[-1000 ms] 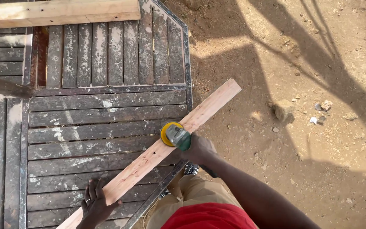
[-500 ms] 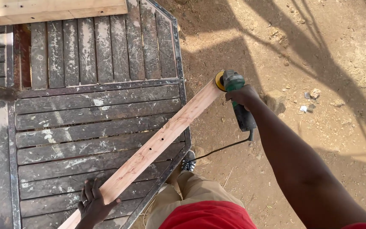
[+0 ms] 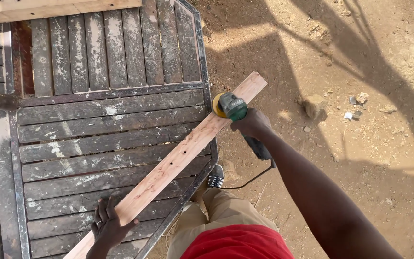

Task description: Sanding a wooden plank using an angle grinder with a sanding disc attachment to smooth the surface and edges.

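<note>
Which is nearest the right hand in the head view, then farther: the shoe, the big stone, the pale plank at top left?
1. Big stone, on the dirt just right of the right hand.
2. Shoe, below it by the platform edge.
3. Pale plank, far top left.

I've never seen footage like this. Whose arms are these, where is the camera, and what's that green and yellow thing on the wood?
The camera sits on a person's head and looks straight down, so you see their own two arms, red shirt and tan trousers from above. The left hand presses flat on the near end of a long pale wooden plank, pinning it down. The plank lies slantwise across a dark, scuffed slatted platform with a metal frame, its far end jutting out over bare dirt ground. The right hand grips a green power sander with a yellow disc, set against the plank near that far end; its black cable trails back toward the person. A second pale board lies along the top edge.
</note>
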